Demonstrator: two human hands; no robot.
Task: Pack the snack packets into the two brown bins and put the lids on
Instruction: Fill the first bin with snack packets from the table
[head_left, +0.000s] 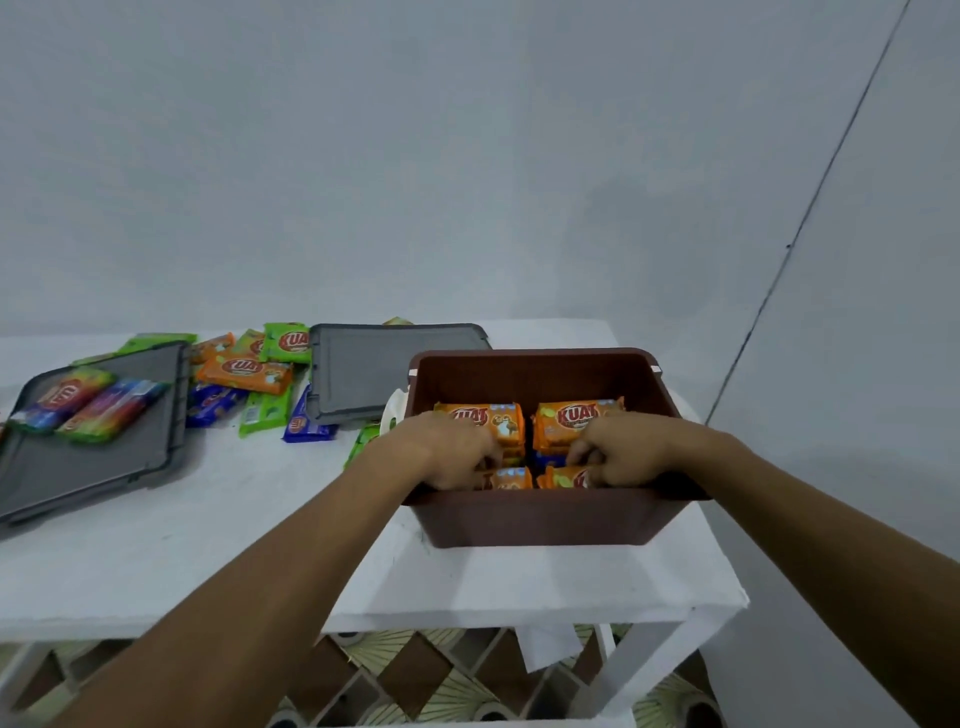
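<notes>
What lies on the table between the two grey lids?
In the head view, loose snack packets lie between the left grey lid and the right grey lid: orange, green and blue.

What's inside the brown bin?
Orange snack packets lie in the brown bin, a blue packet peeking between them. The left hand and right hand hold some, covering parts. The bin's bottom is hidden.

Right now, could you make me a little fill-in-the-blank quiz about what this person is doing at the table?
The left hand and right hand both reach into a bin coloured ____.
The packets in it are mostly ____.
The rainbow-striped packets lie on a lid coloured ____.
Missing words: brown; orange; grey.
</notes>
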